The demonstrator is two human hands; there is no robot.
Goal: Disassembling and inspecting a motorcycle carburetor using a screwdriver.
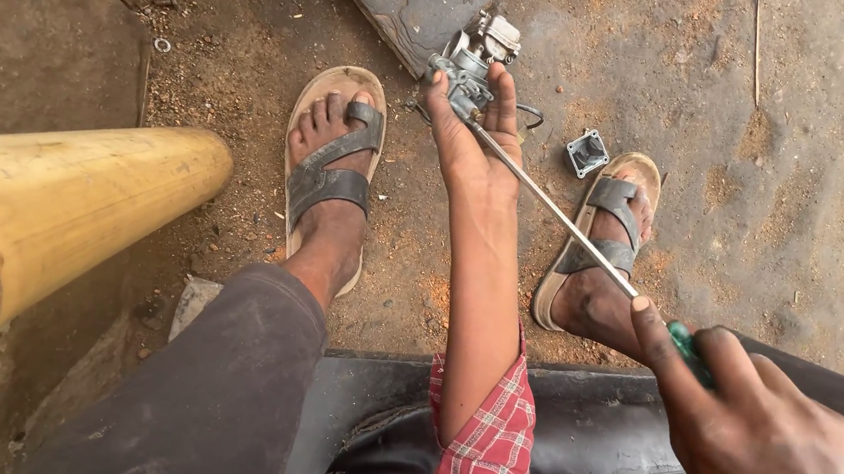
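My left hand (472, 141) reaches forward and grips a small grey metal carburetor (474, 59) held above the dirt ground. My right hand (768, 435), at the lower right, grips the green handle of a long screwdriver (555, 202). Its thin steel shaft runs up and left, and its tip meets the carburetor beside my left fingers. A red checked sleeve (487, 433) covers my left forearm near the elbow.
My two feet in worn sandals (332, 170) (603, 236) rest on reddish dirt. A small square metal cover (586, 152) lies by the right foot. A thick yellow pipe (63, 209) crosses the left. A dark slab (410, 0) lies ahead; a black seat (587, 441) sits under me.
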